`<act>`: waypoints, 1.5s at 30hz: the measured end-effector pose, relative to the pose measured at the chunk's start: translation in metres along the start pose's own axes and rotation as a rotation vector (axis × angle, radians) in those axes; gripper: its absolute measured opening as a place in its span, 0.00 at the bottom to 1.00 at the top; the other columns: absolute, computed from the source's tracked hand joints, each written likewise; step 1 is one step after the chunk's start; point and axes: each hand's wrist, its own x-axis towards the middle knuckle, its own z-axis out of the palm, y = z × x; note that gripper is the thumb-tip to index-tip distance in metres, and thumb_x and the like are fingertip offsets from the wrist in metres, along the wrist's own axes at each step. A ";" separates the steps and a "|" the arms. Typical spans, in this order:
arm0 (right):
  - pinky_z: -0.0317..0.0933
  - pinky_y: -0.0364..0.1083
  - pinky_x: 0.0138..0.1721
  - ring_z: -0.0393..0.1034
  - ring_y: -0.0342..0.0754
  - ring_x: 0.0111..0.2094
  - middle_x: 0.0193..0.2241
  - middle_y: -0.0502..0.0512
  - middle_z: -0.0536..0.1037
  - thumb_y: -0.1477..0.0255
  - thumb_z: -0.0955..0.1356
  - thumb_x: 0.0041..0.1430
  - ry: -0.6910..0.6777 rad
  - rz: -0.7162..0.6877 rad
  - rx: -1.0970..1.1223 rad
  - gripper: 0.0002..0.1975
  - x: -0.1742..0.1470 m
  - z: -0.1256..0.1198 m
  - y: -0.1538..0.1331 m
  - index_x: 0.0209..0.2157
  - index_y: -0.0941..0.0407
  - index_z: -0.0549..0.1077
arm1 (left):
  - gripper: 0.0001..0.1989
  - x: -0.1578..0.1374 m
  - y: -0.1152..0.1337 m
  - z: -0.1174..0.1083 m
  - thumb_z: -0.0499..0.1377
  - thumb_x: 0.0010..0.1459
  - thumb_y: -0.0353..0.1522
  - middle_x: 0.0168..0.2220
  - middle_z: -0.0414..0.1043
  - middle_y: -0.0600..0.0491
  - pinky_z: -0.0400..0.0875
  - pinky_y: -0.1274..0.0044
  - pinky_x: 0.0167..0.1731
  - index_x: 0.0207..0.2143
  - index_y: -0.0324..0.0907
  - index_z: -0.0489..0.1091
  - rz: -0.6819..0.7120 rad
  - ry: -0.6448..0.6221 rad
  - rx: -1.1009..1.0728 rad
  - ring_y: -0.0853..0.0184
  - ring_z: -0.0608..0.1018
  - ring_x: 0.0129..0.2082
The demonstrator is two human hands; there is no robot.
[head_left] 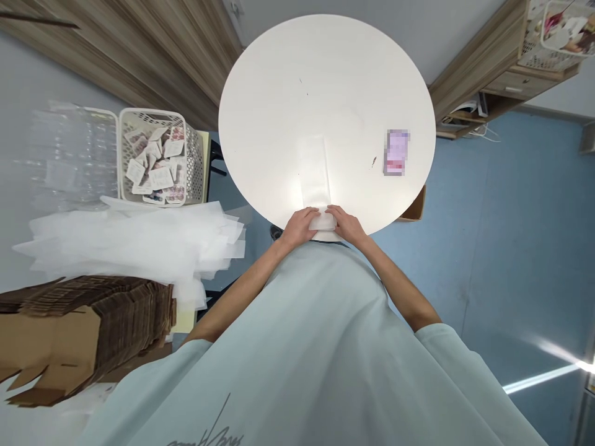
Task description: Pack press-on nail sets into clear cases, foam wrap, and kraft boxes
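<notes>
Past the hands [300, 228], the far and left stretches of the round table [279, 80] lie open, the flat translucent sleeve [316, 173] runs up the middle, the pixelated lilac item [396, 148] obstructs the right, and a basket [194, 162] and white sheets [139, 238] crowd the space leftward.

A round white table with a smooth top [279, 80] fills the frame's upper middle. On it, near frame centre, lies a long translucent whitish strip of thin sheeting [315, 170]; right of centre, a pixelated purple-and-pink upright rectangular object [396, 150].
</notes>
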 end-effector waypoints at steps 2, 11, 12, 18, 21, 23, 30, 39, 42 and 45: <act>0.71 0.50 0.40 0.78 0.54 0.44 0.71 0.55 0.68 0.79 0.64 0.64 0.035 0.000 0.067 0.29 0.003 0.004 0.005 0.65 0.50 0.70 | 0.25 0.002 0.002 -0.004 0.62 0.57 0.29 0.63 0.75 0.44 0.73 0.60 0.64 0.59 0.44 0.74 -0.043 0.005 -0.058 0.52 0.78 0.62; 0.68 0.49 0.46 0.74 0.51 0.37 0.55 0.57 0.81 0.67 0.66 0.72 0.132 0.088 0.280 0.14 0.030 -0.004 0.012 0.54 0.52 0.76 | 0.21 0.012 -0.005 -0.011 0.67 0.60 0.37 0.55 0.79 0.45 0.78 0.63 0.57 0.54 0.44 0.73 -0.359 0.190 -0.283 0.54 0.82 0.54; 0.68 0.49 0.45 0.73 0.50 0.36 0.53 0.57 0.81 0.65 0.66 0.72 0.149 0.103 0.273 0.13 0.034 -0.004 0.012 0.53 0.53 0.77 | 0.20 0.014 -0.006 -0.010 0.67 0.60 0.37 0.55 0.79 0.45 0.78 0.64 0.56 0.54 0.44 0.73 -0.413 0.224 -0.323 0.55 0.82 0.53; 0.65 0.47 0.43 0.75 0.52 0.41 0.44 0.55 0.83 0.63 0.68 0.73 0.181 0.195 0.274 0.12 0.052 -0.004 0.011 0.50 0.53 0.78 | 0.18 0.036 -0.010 0.001 0.68 0.62 0.36 0.51 0.80 0.47 0.79 0.67 0.50 0.51 0.43 0.70 -0.694 0.398 -0.446 0.61 0.84 0.43; 0.65 0.47 0.42 0.77 0.52 0.44 0.43 0.54 0.84 0.61 0.69 0.72 0.189 0.284 0.282 0.11 0.057 -0.005 0.007 0.47 0.53 0.79 | 0.17 0.045 -0.009 0.006 0.68 0.62 0.35 0.49 0.79 0.48 0.78 0.66 0.49 0.51 0.44 0.69 -0.735 0.446 -0.386 0.62 0.83 0.39; 0.66 0.48 0.42 0.77 0.53 0.44 0.43 0.55 0.84 0.61 0.70 0.72 0.194 0.349 0.276 0.11 0.060 -0.005 0.004 0.45 0.53 0.79 | 0.17 0.047 -0.008 0.008 0.67 0.63 0.35 0.50 0.78 0.48 0.78 0.66 0.49 0.51 0.45 0.68 -0.723 0.455 -0.337 0.63 0.82 0.38; 0.72 0.57 0.53 0.75 0.60 0.53 0.54 0.63 0.79 0.67 0.69 0.72 0.258 0.258 0.146 0.13 0.062 -0.008 -0.007 0.54 0.55 0.76 | 0.20 0.048 -0.006 0.003 0.61 0.66 0.30 0.63 0.68 0.38 0.70 0.54 0.64 0.59 0.43 0.67 -0.412 0.438 -0.006 0.49 0.73 0.63; 0.60 0.63 0.72 0.57 0.61 0.75 0.74 0.66 0.63 0.78 0.72 0.65 0.138 -0.152 -0.012 0.29 0.071 -0.005 0.008 0.66 0.57 0.68 | 0.29 0.063 -0.026 -0.016 0.52 0.64 0.25 0.69 0.68 0.38 0.65 0.56 0.71 0.66 0.37 0.68 -0.054 0.077 0.005 0.52 0.71 0.70; 0.60 0.63 0.73 0.56 0.60 0.76 0.75 0.64 0.62 0.74 0.70 0.69 0.140 -0.155 0.032 0.27 0.062 0.002 0.012 0.67 0.55 0.68 | 0.28 0.051 -0.023 -0.013 0.54 0.66 0.30 0.71 0.67 0.39 0.60 0.55 0.74 0.68 0.38 0.67 -0.054 0.082 -0.011 0.53 0.68 0.72; 0.60 0.63 0.73 0.59 0.60 0.75 0.74 0.65 0.64 0.66 0.70 0.71 0.150 -0.152 0.081 0.25 0.043 0.009 0.012 0.66 0.55 0.70 | 0.30 0.030 -0.015 -0.006 0.57 0.69 0.38 0.72 0.65 0.39 0.53 0.53 0.76 0.70 0.40 0.65 -0.094 0.064 -0.018 0.53 0.66 0.74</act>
